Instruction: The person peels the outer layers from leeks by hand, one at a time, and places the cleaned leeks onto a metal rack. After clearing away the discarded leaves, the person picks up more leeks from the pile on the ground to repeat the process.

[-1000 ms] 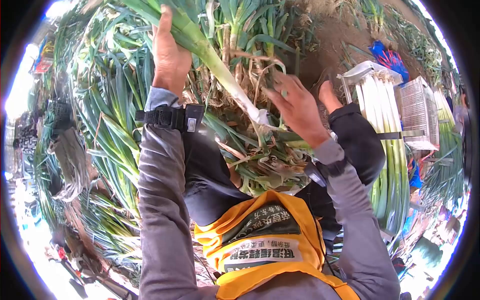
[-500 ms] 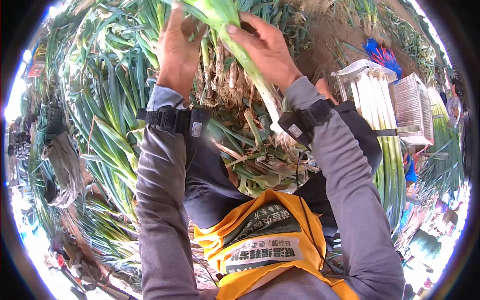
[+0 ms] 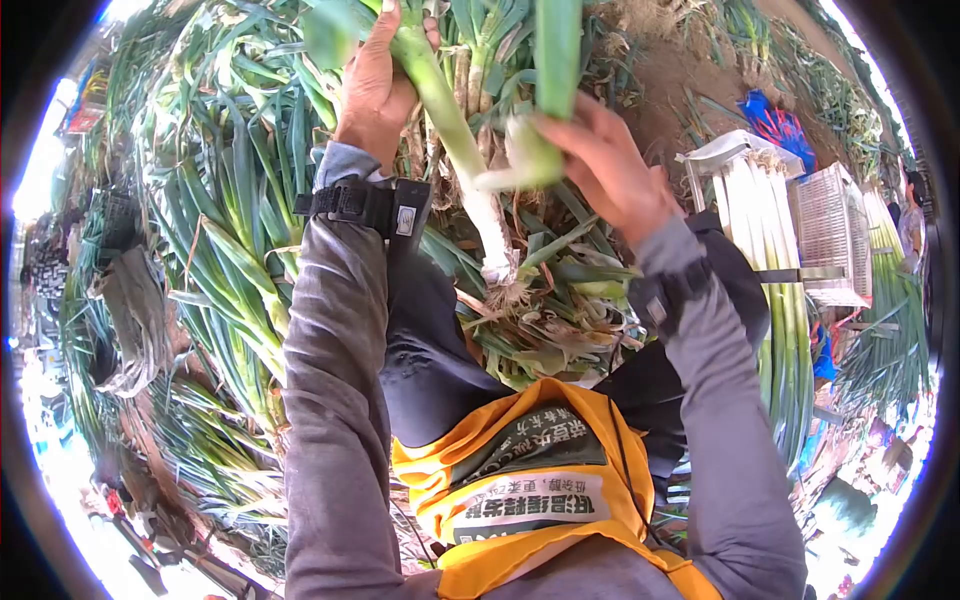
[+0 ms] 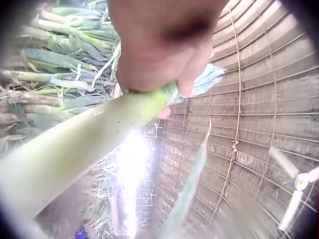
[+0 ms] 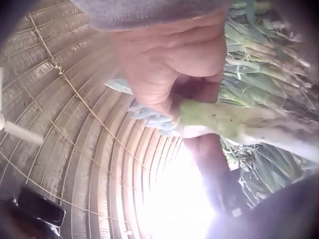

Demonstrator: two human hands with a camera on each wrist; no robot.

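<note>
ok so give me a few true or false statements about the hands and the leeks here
1. The left hand grips the leek by its stalk. True.
2. The right hand is empty and rests on the lap. False: it is raised and holds a green outer leaf beside the leek.
3. The leek's root end points down toward the person. True.
4. The bundle of trimmed leeks lies on the person's left. False: it lies on their right.
5. The person wears a blue vest. False: the vest is orange.
</note>
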